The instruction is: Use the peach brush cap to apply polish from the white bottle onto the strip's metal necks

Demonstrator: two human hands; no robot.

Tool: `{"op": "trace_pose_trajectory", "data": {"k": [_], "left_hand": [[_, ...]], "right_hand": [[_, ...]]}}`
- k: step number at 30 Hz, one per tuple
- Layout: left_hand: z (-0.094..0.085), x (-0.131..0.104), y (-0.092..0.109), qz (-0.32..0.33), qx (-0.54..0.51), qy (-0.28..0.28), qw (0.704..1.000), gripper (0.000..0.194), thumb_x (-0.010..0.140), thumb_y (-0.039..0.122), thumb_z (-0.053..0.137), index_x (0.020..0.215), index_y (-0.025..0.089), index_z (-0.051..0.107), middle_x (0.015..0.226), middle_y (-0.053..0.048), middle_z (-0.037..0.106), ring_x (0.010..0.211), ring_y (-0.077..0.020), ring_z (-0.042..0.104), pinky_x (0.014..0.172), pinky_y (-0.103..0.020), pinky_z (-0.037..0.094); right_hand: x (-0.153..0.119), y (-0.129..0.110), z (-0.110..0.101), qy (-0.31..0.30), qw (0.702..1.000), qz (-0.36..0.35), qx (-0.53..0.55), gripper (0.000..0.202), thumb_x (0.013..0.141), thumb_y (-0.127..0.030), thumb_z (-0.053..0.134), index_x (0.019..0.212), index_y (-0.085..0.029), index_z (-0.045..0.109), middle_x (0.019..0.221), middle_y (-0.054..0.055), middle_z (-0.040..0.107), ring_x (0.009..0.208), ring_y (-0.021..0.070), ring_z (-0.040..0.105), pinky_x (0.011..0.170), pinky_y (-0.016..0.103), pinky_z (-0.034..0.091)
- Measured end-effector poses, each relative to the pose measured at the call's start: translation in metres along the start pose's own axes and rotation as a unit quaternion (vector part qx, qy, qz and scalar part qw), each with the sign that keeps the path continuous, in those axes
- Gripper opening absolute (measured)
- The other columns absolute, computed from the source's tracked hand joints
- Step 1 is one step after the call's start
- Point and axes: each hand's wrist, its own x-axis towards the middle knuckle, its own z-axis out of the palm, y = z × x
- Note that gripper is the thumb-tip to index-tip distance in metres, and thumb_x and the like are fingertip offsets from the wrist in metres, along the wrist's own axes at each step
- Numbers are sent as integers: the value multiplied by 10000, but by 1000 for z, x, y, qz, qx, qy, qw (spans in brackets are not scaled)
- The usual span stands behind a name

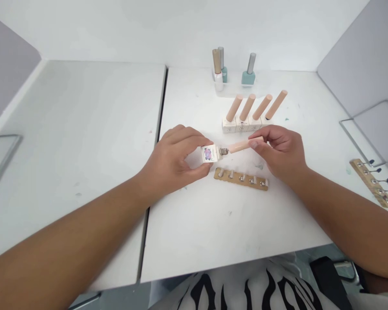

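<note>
My left hand (177,157) grips a small white nail polish bottle (210,153) with a purple flower print, tipped on its side with its neck pointing right. Between the thumb and fingers of my right hand (278,148) is a long peach brush cap (242,145), its end close to the bottle's neck. Whether the brush is still inside the neck I cannot tell. Just below lies a wooden strip (241,179) carrying several clear nail tips. Above my right hand stand several white bottles (242,124) with peach caps, side by side in a row.
A clear tray (229,89) at the back holds two teal bottles and a white one with a tan cap. At the right, another wooden strip (373,183) bears dark-painted nail tips beside a bent metal wire stand (352,133). A dark seam (161,112) divides the white tabletop.
</note>
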Motion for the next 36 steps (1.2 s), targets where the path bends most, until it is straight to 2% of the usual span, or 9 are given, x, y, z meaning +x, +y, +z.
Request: {"op": "trace_pose_trajectory", "data": {"k": [3,7,12,24,32,34,36], "left_hand": [[1,2,2,6,19,4,1000,208,784,229,636,984,254,584,889,-2,651,746,-174,578,665,-331,470],[2,3,3,18,18,18,1000,218,784,226,655,985,252,574,882,3,650,748,-171,577,660,-342,466],[3,2,3,15,16,27,999,253,773,203,672,997,267,572,880,7,639,761,-171,573,664,-347,466],[2,0,1,-16,10,17,1000,290,777,195,679,1031,300,586,932,-3,628,825,-188,586,695,-361,509],[-2,-5,-2,-45,-18,11,999,298,787,225,671,1059,321,595,945,2,624,845,-189,602,713,-354,522],[-3,-6,-2,-53,-25,12,998,301,782,232,673,1057,328,597,945,4,623,842,-189,603,718,-360,524],[-5,-8,-3,-63,-34,9,997,303,780,226,669,1057,331,602,945,-3,617,835,-194,603,710,-377,526]], "right_hand": [[1,-4,4,-21,999,-15,-30,161,760,-335,678,702,-184,682,539,-47,492,509,62,431,491,209,374],[1,-5,5,0,998,-35,-45,153,773,-323,665,711,-184,678,539,-48,484,511,64,428,492,208,373],[1,-6,7,-9,997,-66,-44,172,782,-329,663,687,-185,658,543,-46,486,517,65,436,491,205,370],[1,-12,5,-19,997,-47,-59,193,787,-328,655,670,-175,640,538,-47,467,508,56,402,487,212,346],[-8,-13,-14,67,997,-24,-38,203,772,-282,671,615,-188,582,542,-40,477,509,70,402,474,236,355],[-9,-11,-21,58,997,-43,-15,187,782,-269,655,627,-191,586,548,-41,492,499,68,402,461,235,354],[-7,-9,-27,10,996,-87,12,162,780,-236,646,634,-193,591,540,-45,501,491,68,412,455,235,359]]}}
